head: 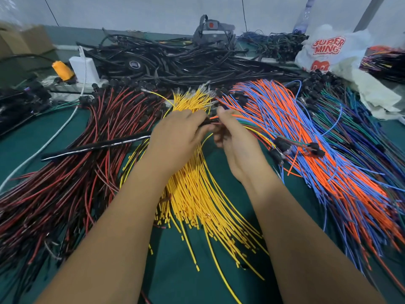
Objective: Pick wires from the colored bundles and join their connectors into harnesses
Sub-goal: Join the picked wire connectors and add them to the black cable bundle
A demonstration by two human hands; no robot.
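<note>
Lying crosswise between hands [175,137], sleeve [96,146].

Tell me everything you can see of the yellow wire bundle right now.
The yellow wire bundle is a thick sheaf of thin, plastic-sheathed wires, lying loose on the green table between the red-black and orange-blue bundles. Far ends carry clear-sleeved metal terminals; near ends fan out. Both forearms cross above it; the left hand covers its upper part.

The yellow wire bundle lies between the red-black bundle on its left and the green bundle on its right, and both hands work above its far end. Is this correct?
One detail is wrong. In the head view, the bundle right of the yellow wire bundle is orange and blue, not green. The red-black bundle is on its left, and the left hand and right hand work above its far end.
</note>
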